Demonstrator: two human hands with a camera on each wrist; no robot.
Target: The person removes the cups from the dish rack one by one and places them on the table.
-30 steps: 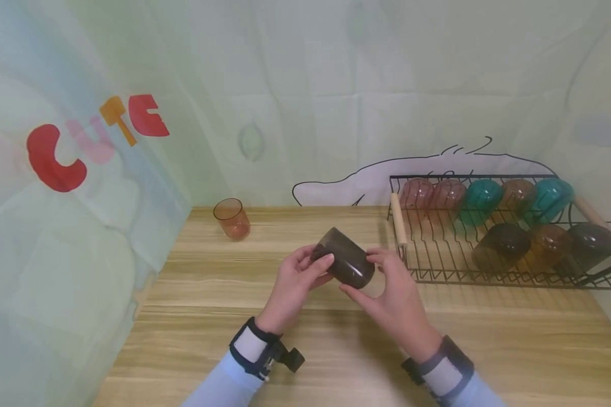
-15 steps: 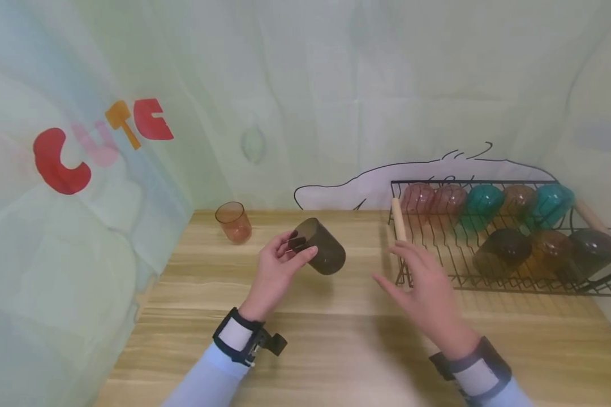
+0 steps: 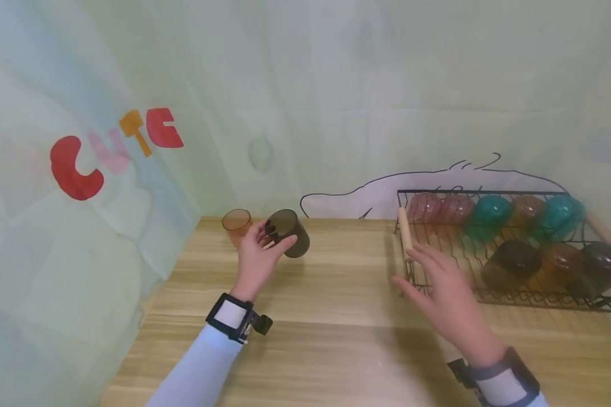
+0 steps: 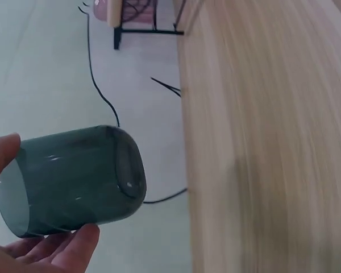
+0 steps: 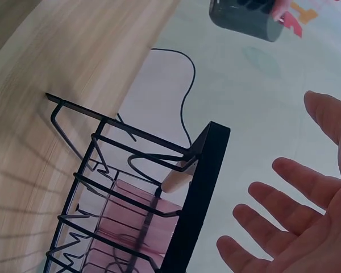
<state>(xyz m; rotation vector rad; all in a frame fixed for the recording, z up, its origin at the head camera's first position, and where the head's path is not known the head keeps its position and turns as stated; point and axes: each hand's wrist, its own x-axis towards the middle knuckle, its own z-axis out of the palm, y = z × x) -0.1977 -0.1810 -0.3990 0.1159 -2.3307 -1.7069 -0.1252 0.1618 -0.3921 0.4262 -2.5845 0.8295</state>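
Observation:
My left hand grips a dark grey see-through cup, thumb on one side and fingers on the other. The cup is mouth up and slightly tilted, just right of an orange glass cup on the table. In the left wrist view the grey cup shows its rounded base pointing towards the table side, above the wood. My right hand holds nothing; its fingers are spread near the left end of the black wire rack. The right wrist view shows its fingers apart beside the rack.
Pink, teal and brown cups stand upside down in the rack's back row, such as a teal cup. Dark and amber cups fill the front right, including a dark cup. A wooden handle marks its left end. A printed curtain hangs behind the table.
The right hand has let go of the grey cup and moved right towards the rack. The left hand has carried the cup left, near the orange cup, and turned it more upright.

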